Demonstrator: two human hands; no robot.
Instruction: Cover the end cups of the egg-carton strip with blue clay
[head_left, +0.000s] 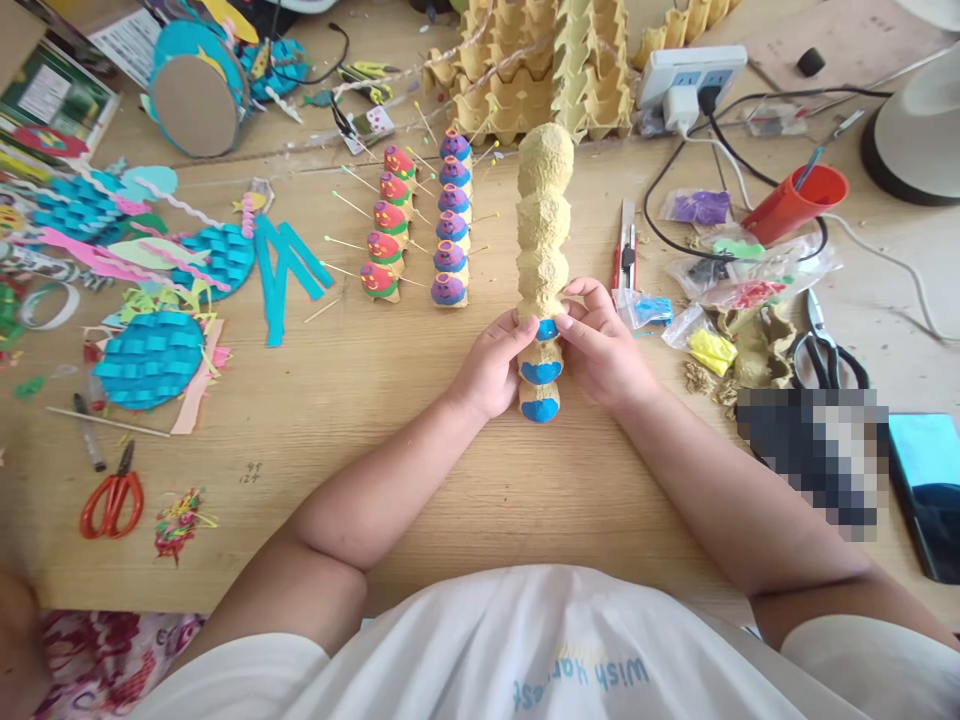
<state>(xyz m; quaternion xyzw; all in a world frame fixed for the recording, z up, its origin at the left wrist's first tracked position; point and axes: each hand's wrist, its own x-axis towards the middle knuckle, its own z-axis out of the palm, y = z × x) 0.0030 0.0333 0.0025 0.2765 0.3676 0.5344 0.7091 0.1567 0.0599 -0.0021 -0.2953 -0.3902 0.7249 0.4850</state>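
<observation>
A long strip of bumpy tan egg carton (pixel 544 240) stretches away from me over the table. Its three nearest bumps carry blue patches (pixel 541 373) that look like modelling clay. My left hand (pixel 486 368) grips the strip's left side, thumb by the farthest blue patch. On the opposite side my right hand (pixel 606 345) holds it too, its thumb at that same patch and its fingers curled around the edge. Left of the strip stand two finished-looking carton caterpillars, one red and green (pixel 386 217), one purple and blue (pixel 451 226), with pin-like feelers.
Egg trays (pixel 510 90) lie at the back. To the right are a utility knife (pixel 625 250), clay packets (pixel 712 350), black-handled scissors (pixel 825 355), a red cup (pixel 796 200) and a phone (pixel 926 490). Woven blue paper shapes (pixel 150 358) and red scissors (pixel 112 500) are at left.
</observation>
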